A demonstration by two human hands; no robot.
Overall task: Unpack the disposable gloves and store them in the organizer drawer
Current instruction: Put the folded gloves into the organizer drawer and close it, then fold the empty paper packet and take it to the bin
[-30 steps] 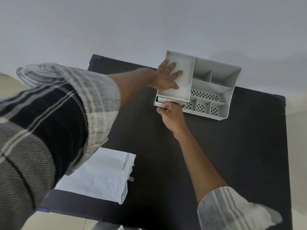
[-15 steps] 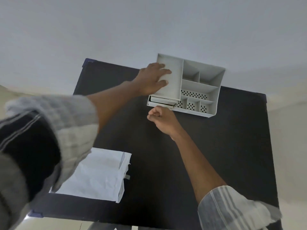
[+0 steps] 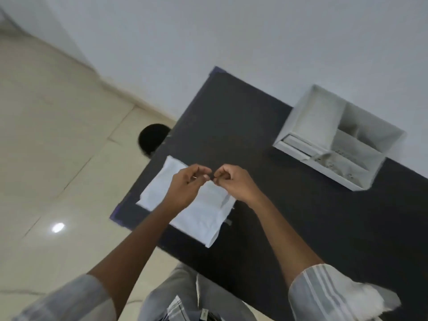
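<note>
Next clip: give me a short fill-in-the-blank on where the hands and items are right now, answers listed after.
1. Both hands, the left hand and the right hand, are held above the white ____.
2. The organizer stands on the ____ table, near the wall.
3. The packet lies near the table's ____ edge, as the person sees it.
4. The two hands' fingertips nearly ____ above the packet.

Missing words: packet; black; left; meet

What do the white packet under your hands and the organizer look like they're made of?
Packet: likely thin paper or matte plastic film; flat, white, creased, folded flap. Organizer: probably rigid moulded plastic, matte light grey; thin straight walls, perforated dividers. Blur leaves both uncertain.
</note>
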